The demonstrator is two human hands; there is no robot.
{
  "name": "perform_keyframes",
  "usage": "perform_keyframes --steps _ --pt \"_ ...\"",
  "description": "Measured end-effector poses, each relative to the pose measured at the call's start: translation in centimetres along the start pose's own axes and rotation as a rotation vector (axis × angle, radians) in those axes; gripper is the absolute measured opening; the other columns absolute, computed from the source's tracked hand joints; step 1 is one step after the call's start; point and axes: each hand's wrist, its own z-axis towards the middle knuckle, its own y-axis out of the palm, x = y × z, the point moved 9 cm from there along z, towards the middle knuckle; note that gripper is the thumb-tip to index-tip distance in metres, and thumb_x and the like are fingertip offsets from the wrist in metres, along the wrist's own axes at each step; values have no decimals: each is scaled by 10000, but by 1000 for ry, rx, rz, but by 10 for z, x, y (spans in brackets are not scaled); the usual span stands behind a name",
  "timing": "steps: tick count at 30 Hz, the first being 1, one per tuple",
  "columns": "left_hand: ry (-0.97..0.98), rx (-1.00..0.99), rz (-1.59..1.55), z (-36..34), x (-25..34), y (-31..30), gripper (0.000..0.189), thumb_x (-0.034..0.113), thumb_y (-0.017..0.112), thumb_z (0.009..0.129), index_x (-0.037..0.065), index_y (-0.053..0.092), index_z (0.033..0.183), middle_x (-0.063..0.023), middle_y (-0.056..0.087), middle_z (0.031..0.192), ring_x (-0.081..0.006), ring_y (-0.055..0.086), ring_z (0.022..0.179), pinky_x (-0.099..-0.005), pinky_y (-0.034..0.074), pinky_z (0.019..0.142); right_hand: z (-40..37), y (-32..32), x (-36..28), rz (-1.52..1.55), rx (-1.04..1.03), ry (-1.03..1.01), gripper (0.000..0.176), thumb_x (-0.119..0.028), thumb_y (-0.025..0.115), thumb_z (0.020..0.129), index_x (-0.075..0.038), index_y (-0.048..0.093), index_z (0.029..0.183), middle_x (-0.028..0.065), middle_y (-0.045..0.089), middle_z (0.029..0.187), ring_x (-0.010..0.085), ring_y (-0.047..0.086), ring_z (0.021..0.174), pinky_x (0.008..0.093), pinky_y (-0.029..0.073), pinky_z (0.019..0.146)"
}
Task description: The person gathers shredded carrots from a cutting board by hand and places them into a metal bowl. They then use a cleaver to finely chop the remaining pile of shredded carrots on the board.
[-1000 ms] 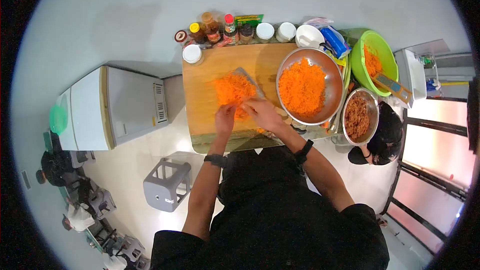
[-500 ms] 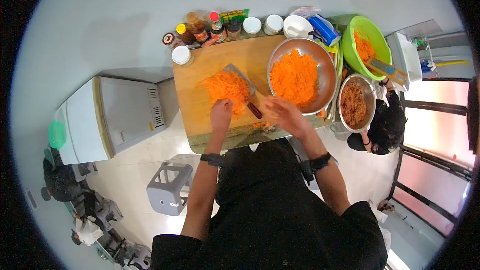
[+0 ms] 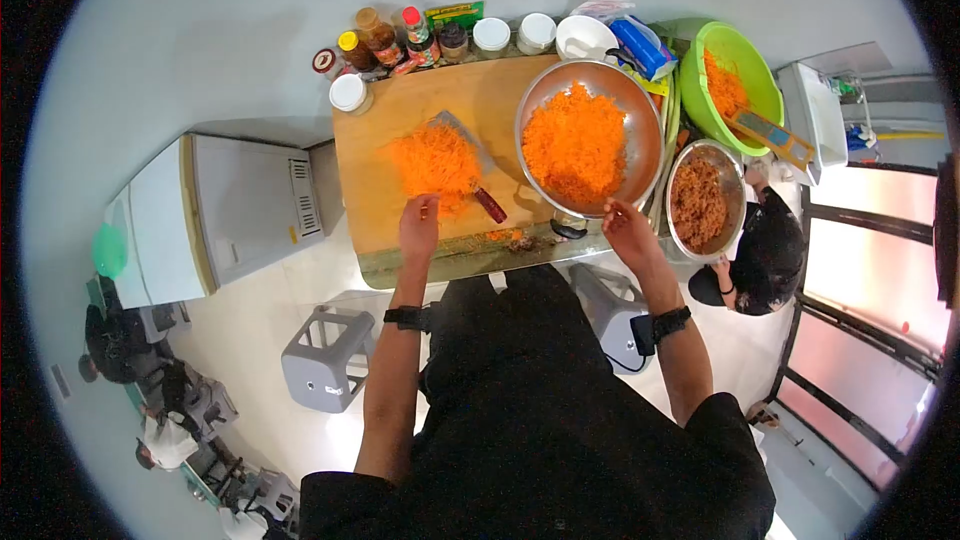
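Observation:
Shredded carrot point(image 3: 437, 162) lies in a pile on the wooden board point(image 3: 370, 125), partly over the blade of a knife. The knife's dark red handle point(image 3: 490, 205) points toward me. At the pile's near edge is my left hand point(image 3: 419, 225), its fingers pressed together; anything between them is too small to see. My right hand point(image 3: 630, 232) is closed at the near right rim of the metal bowl point(image 3: 643, 145), fingertips over the edge. More shredded carrot point(image 3: 575, 145) fills much of that bowl.
Jars and bottles point(image 3: 378, 37) line the board's far edge. Right of the bowl stand a green basin point(image 3: 765, 90) with carrot and a steel bowl point(image 3: 736, 202) of brownish food. Another person point(image 3: 768, 250) is beside them. Grey stools point(image 3: 325, 360) stand on the floor.
My right hand has moved right, from beside the knife handle to the bowl's rim. My left hand stays near the pile. The whole view has shifted slightly.

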Motion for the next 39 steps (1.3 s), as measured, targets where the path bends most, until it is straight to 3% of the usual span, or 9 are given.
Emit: perform_keyframes --steps 7,15,18,20,21,28,32,34,39 --pt "-200 -111 -523 -19 -14 39 164 170 609 937 34 684 989 -35 680 832 -131 636 756 -277 499 689 -9 170 67 -200 -340 245 196 -159 536 977 -3 612 1068 83 656 947 158 620 818 271 517 771" --pt "-110 108 -301 -35 13 -11 114 101 659 870 20 681 946 -55 663 802 -145 631 737 -285 496 688 -58 330 89 -605 -812 130 203 -126 529 983 26 622 1080 112 663 955 144 627 817 279 507 749" --pt "-149 191 -308 -26 16 -22 121 120 649 880 23 678 946 -67 661 819 -155 633 745 -291 498 697 -35 346 100 -812 -923 -125 188 -82 533 957 19 629 1084 141 675 969 228 650 828 317 517 757" --pt "-214 220 -351 -38 1 -18 125 127 635 890 25 677 948 -75 662 840 -160 635 750 -293 501 704 10 328 128 -1727 -919 -807 209 -33 537 913 9 631 1096 169 661 1070 332 641 888 372 520 801" --pt "-236 196 -352 -40 -5 -15 144 145 616 917 18 671 957 -59 664 838 -135 623 740 -277 504 688 25 304 148 -1848 -1141 -1189 260 6 536 874 0 621 1119 168 617 1187 386 609 967 406 511 845" --pt "-291 188 -483 -20 -19 6 156 134 568 956 21 661 1007 -34 666 837 -121 618 726 -259 514 673 16 288 83 -1739 -774 -874 171 -63 632 836 -5 644 996 168 623 1156 329 628 1016 404 513 856" --pt "-128 185 -389 -7 -15 20 115 120 618 915 35 677 965 -48 680 841 -140 639 742 -279 523 680 9 251 24 -1539 -534 -887 158 -78 712 796 -3 628 907 130 642 942 263 636 810 356 512 700" --pt "-80 192 -38 -4 4 14 115 102 669 839 17 669 917 -92 668 871 -190 646 766 -337 525 720 14 205 0 -1412 -431 -789 157 -103 718 825 -10 624 910 92 637 838 191 619 681 317 492 594" --pt "-115 158 -107 0 5 17 134 114 715 787 20 669 869 -112 673 858 -220 655 773 -353 521 721 15 35 -57 -999 -118 -373 224 -268 611 953 -49 626 997 39 631 805 116 597 632 250 490 536"
